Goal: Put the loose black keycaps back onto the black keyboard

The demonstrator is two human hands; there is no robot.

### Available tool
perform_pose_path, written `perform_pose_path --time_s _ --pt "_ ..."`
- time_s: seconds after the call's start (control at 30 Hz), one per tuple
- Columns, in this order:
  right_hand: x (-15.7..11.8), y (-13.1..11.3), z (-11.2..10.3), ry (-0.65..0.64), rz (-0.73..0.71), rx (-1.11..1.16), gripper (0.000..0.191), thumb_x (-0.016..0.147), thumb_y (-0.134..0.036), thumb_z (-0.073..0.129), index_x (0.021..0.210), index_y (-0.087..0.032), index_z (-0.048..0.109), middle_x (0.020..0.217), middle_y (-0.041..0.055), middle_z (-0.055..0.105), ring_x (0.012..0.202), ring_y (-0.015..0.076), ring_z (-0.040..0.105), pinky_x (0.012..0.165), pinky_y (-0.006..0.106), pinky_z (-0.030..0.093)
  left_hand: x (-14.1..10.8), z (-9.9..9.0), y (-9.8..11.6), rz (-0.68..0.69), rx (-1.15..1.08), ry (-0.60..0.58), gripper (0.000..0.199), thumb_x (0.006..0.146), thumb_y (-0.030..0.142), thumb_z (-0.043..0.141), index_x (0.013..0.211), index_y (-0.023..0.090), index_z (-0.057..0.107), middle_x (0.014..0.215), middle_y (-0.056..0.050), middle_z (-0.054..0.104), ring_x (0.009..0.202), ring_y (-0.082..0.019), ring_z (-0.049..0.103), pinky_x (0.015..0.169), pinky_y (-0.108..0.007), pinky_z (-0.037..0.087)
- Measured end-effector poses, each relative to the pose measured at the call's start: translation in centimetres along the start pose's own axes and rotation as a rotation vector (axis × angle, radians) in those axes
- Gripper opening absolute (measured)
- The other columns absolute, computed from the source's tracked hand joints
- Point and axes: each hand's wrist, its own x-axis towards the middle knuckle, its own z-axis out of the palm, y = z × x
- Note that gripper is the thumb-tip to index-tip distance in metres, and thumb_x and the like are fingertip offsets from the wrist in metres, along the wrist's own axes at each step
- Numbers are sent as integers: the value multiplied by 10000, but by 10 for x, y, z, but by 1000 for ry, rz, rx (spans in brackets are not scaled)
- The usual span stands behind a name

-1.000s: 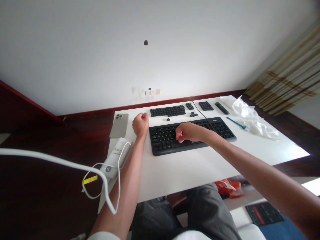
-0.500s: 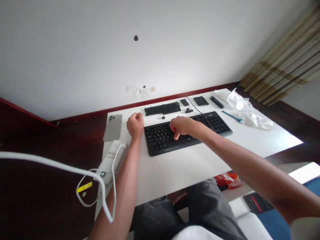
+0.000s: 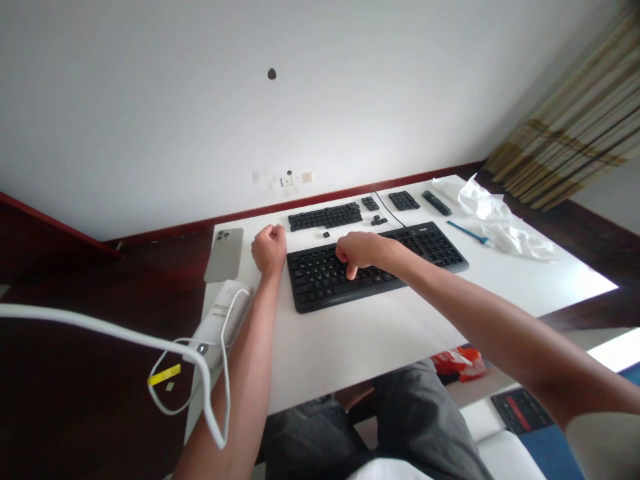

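White desk (image 3: 380,347) set against a plain wall, with wall sockets (image 3: 297,179) mounted just above its far edge and a striped curtain (image 3: 565,113) hung at far right. Along the far edge, laid out in a line: long strip of black keycaps (image 3: 325,217), smaller keycap blocks (image 3: 403,200), and a slim black bar (image 3: 437,203), possibly a remote. One loose keycap (image 3: 326,235) placed just below the strip. Crumpled clear plastic (image 3: 500,227) heaped at the right, a slim blue tool (image 3: 465,231) beside it. Black full-size keyboard (image 3: 320,283) positioned mid-desk. Smartphone (image 3: 223,255) laid face down at left, white cabled device (image 3: 223,320) near it. Left hand (image 3: 269,250) closed in a fist, resting just beside the keyboard's left end, nothing visible in it. Right hand (image 3: 363,250) curled over the keyboard's middle, index finger (image 3: 352,271) extended down to the keys; any hold on a key impossible to tell from this view.
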Motion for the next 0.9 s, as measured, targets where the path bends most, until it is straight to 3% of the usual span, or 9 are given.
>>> perform_pose_path --time_s 0.23,0.47,0.73,0.9 --pt "14 1 -11 -93 -97 -51 307 607 -306 947 844 -196 784 774 42 732 824 296 719 668 331 481 0 -1 4 -46 56 -33 353 951 350 513 627 215 475 677 -21 587 619 -154 397 638 -307 232" --pt "5 -18 -21 -138 -181 -192 390 664 -190 906 1037 -136 806 1004 132 762 976 347 714 718 344 470 0 1 2 -26 55 -32 365 944 358 503 615 214 433 640 -1 538 610 -151 344 629 -298 222" --pt "2 -1 -14 -109 -193 -144 331 706 -259 897 1008 -159 809 963 114 750 906 318 708 678 339 441 1 3 0 -14 9 -24 380 916 368 517 595 202 398 596 23 460 593 -136 294 619 -290 217" --pt "-1 -4 -15 -79 -221 -172 290 710 -239 896 975 -162 808 948 114 751 899 315 712 673 342 445 1 5 -3 5 9 -30 385 908 388 513 592 200 400 593 26 446 601 -132 310 615 -284 221"
